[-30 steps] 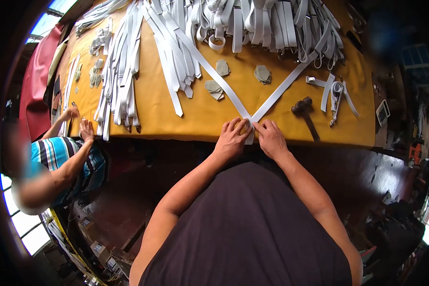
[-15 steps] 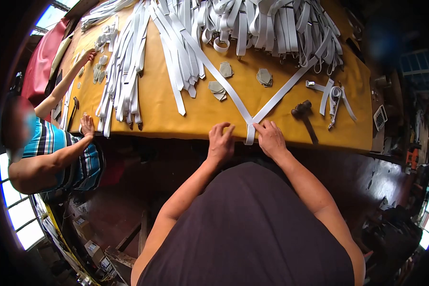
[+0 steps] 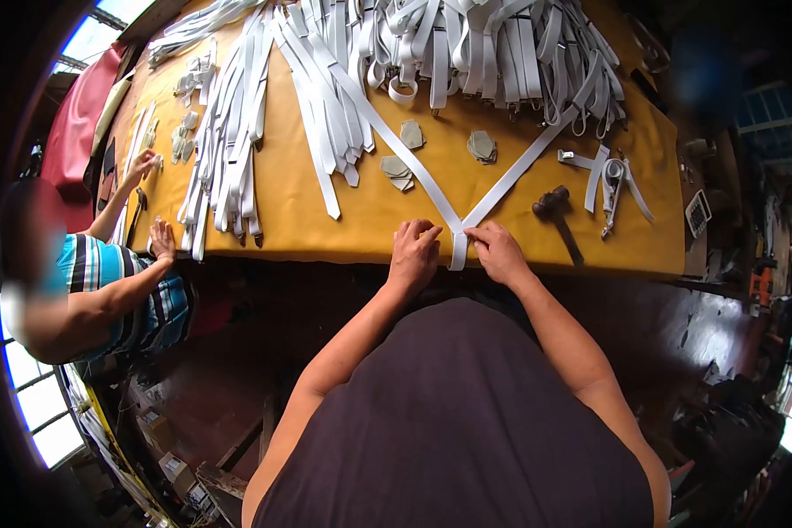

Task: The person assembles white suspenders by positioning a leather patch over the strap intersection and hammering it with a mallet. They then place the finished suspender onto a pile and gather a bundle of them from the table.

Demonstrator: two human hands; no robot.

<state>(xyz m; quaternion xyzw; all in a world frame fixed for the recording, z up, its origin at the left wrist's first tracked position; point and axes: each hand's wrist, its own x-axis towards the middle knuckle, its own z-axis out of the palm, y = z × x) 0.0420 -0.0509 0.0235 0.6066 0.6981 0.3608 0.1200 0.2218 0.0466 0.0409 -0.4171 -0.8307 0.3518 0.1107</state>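
White suspender straps (image 3: 456,225) meet in a V at the table's front edge, with a short tail hanging over it. My right hand (image 3: 500,253) pinches the right side of this joint between thumb and fingertips. Just left of the joint, my left hand (image 3: 415,255) has its thumb and forefinger brought together. Whether something small is between them is too small to make out. Beyond the hands lie small stacks of grey-beige cut patches (image 3: 398,172), between the two strap arms and beside them. A hammer (image 3: 555,211) rests to the right.
A large heap of white suspenders (image 3: 502,53) covers the far side of the yellow-covered table (image 3: 308,238). More straps (image 3: 229,141) lie in rows at left. A clipped strap (image 3: 614,180) and a calculator (image 3: 699,214) sit at right. A co-worker (image 3: 123,295) works at the left end.
My left hand has moved up and right, closer to the strap joint. My right hand keeps its place there. The co-worker's far hand has drawn back from the small pieces, down toward the table's near side.
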